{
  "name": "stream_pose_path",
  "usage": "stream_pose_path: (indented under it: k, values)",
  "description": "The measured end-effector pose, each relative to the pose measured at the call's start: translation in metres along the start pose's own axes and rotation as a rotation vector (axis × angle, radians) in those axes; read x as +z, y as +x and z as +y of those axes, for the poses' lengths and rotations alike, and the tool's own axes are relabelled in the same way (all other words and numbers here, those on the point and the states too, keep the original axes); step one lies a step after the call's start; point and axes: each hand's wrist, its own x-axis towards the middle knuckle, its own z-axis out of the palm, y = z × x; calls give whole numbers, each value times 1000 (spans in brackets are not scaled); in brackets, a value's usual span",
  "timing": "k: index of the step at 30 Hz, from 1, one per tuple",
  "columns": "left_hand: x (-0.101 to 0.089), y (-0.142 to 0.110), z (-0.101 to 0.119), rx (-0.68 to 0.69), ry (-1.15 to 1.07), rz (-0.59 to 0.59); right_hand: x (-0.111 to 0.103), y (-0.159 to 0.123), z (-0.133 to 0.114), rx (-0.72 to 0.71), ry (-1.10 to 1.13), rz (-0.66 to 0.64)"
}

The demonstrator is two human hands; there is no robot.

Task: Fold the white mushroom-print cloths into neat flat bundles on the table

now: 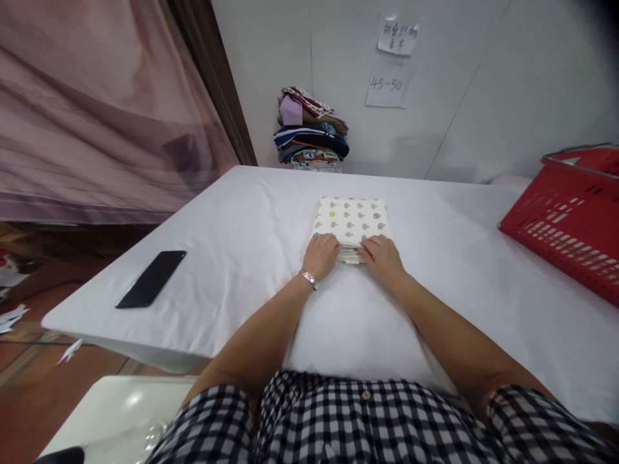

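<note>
A folded white cloth (pixel 352 219) with small grey and yellow prints lies in the middle of the white table (pixel 242 258). My left hand (pixel 321 254), with a bracelet at the wrist, grips the cloth's near left corner with curled fingers. My right hand (pixel 383 256) holds the near right edge the same way, its fingers tucked into the folded layers. Both forearms reach straight out over the table.
A black phone (pixel 151 278) lies near the table's left edge. A red plastic basket (pixel 570 219) stands at the right. A pile of folded clothes (pixel 310 129) sits against the back wall under two paper notes (pixel 389 82). A pink curtain (pixel 97 103) hangs at the left.
</note>
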Motion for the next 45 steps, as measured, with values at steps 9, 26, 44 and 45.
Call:
stream_pose_path:
  k: [9,26,44,45]
  values:
    - [-5,-5,-11,1,-4,9,-7,-3,8,-95,-8,-2]
    - [-15,-8,-29,76,-46,-102,-10,-6,14,-128,20,-187]
    - [-19,-8,-27,35,-19,-141,-7,-8,15,-112,-52,-138]
    - [-21,-8,-28,22,-18,-141,-6,-8,15,-109,-46,-129]
